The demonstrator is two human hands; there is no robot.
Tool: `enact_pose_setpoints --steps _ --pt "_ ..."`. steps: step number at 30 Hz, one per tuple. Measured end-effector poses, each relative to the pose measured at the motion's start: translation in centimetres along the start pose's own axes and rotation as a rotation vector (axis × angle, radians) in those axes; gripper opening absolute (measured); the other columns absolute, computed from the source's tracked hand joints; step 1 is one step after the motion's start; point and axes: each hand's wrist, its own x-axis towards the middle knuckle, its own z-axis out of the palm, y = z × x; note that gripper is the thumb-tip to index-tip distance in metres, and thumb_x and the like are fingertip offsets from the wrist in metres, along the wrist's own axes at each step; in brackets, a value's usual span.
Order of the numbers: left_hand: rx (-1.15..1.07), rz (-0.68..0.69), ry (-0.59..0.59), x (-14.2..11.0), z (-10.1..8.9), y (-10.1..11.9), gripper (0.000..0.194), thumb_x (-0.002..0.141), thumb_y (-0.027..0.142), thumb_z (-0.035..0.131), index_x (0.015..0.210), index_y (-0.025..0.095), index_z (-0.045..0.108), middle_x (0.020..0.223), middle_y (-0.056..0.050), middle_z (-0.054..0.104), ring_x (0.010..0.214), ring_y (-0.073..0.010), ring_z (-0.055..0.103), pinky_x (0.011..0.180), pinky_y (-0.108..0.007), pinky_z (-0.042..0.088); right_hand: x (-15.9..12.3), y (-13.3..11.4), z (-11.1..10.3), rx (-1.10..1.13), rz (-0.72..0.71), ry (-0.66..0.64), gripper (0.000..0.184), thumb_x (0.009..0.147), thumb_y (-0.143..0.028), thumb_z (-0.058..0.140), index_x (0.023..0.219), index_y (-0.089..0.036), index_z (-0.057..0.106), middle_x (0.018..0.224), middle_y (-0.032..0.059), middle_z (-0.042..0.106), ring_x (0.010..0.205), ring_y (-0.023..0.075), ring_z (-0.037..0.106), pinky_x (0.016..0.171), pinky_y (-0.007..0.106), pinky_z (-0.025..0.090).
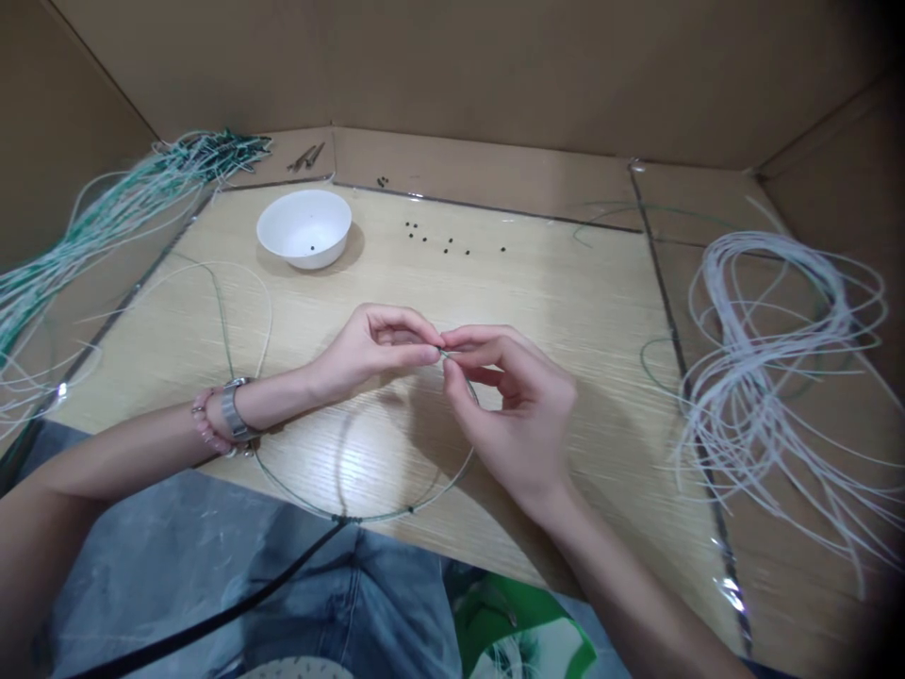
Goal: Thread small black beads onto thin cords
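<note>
**Two hands pinched a thin cord above a wooden table**

Far left of the hands, a tangled bundle of green-and-white cords spilled over the edge of the wooden table, and a few small metal pieces lay beyond it, past the fingertips. On the left wrist sat a beaded bracelet and a metal watch. The left hand was curled, its thumb and forefinger pressed together on the thin cord, which ran down from the fingertips in a loop and lay on the table below both hands. Ahead of the left hand stood a white bowl with a black bead inside it, and more black beads lay scattered ahead of the hands. The right hand met the left at the fingertips, its thumb and forefinger pinching the same cord. Right of that hand lay a loose heap of white cords. Behind everything rose a cardboard wall.
</note>
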Motion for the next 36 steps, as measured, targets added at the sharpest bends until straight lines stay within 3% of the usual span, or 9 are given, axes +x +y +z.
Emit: enact_pose_setpoints --steps 12,36 --pt "-0.145 -0.061 0.046 -0.16 0.39 -0.61 0.011 0.062 0.017 0.08 0.071 0.016 0.073 0.071 0.0 0.071 0.066 -0.0072 0.064 0.065 -0.017 0.05 -0.09 0.18 0.2 0.068 0.118 0.039 0.013 0.077 -0.008 0.062 0.071 -0.018 0.058 0.088 0.0005 0.066 0.083 0.0114 0.064 0.057 0.018 0.054" --pt "-0.217 -0.1 0.03 -0.3 0.62 -0.77 0.014 0.061 0.018 0.081 0.069 0.018 0.07 0.069 0.004 0.068 0.064 -0.0051 0.062 0.063 -0.016 0.048 -0.11 0.06 0.22 0.02 0.094 0.025 0.013 0.075 -0.007 0.062 0.07 -0.019 0.058 0.088 0.0018 0.066 0.082 0.013 0.064 0.055 0.02 0.056"
